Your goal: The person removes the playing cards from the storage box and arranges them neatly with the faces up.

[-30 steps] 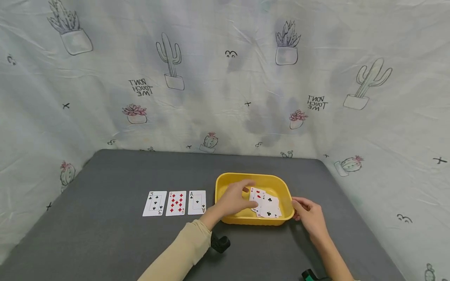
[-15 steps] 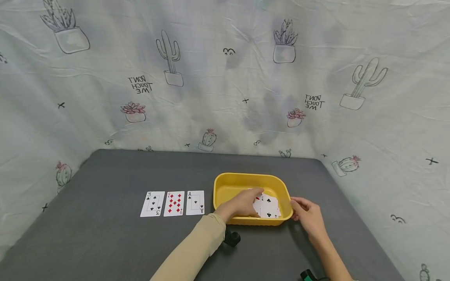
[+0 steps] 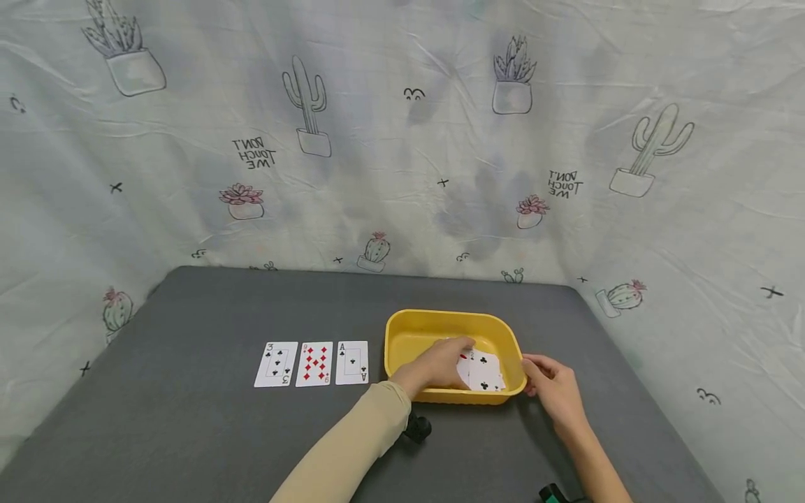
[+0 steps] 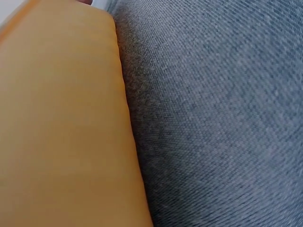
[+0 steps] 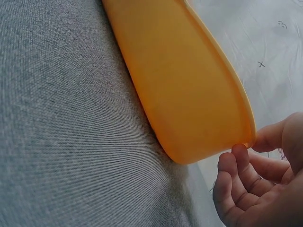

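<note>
My left hand [image 3: 440, 363] reaches over the near left side of a yellow plastic tray [image 3: 402, 342]. Its fingers and thumb lie at the loose playing cards [image 3: 484, 370] inside, partly covering a red-pip card; whether they pinch one is hidden. At the tray's right end, my right hand [image 3: 553, 388] pinches the rim between thumb and fingers, also clear in the right wrist view, where the hand [image 5: 260, 184] holds the tray's corner [image 5: 203, 132]. The left wrist view shows mostly the tray's outer wall [image 4: 71, 118].
Left of the tray, three face-up cards lie in a row: a black club card [image 3: 277, 364], a nine of diamonds [image 3: 314, 364] and an ace of clubs [image 3: 352, 362]. The dark grey table [image 3: 189, 433] meets a cactus-print cloth [image 3: 377, 175] behind.
My left hand has moved right and down onto the cards in the tray, its fingers covering more of the red-pip card. The right hand stays on the rim.
</note>
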The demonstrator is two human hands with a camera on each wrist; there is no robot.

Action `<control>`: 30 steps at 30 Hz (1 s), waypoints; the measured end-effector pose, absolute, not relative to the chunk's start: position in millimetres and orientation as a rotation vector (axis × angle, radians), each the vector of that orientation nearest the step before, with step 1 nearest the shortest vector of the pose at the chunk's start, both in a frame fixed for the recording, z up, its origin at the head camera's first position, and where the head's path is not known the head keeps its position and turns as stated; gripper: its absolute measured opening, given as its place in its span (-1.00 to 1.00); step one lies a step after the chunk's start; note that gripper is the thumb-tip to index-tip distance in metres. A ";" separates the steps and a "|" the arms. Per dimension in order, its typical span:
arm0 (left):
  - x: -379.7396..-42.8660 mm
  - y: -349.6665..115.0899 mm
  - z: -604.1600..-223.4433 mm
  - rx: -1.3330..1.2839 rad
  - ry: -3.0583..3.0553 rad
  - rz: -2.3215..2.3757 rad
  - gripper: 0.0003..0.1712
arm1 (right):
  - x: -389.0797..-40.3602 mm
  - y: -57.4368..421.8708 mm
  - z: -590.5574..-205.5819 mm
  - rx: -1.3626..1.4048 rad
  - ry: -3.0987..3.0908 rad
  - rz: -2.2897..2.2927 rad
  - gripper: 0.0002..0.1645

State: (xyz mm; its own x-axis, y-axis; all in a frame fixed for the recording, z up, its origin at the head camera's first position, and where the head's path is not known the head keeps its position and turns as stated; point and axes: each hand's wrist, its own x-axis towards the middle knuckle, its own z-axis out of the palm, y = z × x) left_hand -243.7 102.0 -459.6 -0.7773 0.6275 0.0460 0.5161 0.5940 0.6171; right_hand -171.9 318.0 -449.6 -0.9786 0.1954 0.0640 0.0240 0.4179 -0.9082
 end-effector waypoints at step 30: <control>-244.5 85.0 -457.0 0.927 2.648 1.245 0.04 | -172.9 321.4 -459.9 -0.187 -2.492 1.608 -0.58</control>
